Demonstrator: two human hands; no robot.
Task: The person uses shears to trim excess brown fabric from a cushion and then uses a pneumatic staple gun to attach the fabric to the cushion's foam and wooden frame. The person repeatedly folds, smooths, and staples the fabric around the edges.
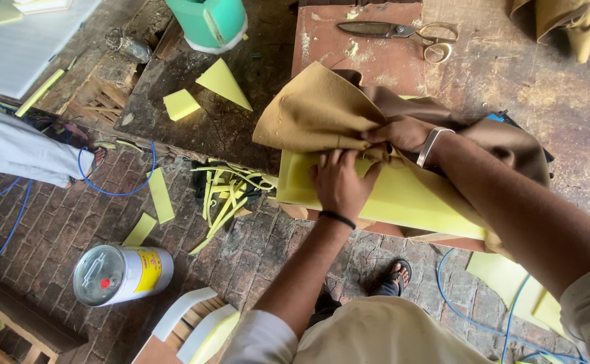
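Tan leather-like sheet [315, 111] is pinched by right hand [403, 132] and pressed by flat left hand [339, 182] onto yellow foam slab [403, 195]; wrinkling is risked if tension slackens.

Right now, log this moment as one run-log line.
left hand: pressing on yellow foam | right hand: pinching tan cloth | scissors: lying on bench beyond, untouched

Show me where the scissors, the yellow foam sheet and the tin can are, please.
scissors [392, 30]: head view, on the pivot between blades and looped handles.
yellow foam sheet [403, 195]: head view, on its bare face right of the left hand.
tin can [123, 273]: head view, on its white side wall.
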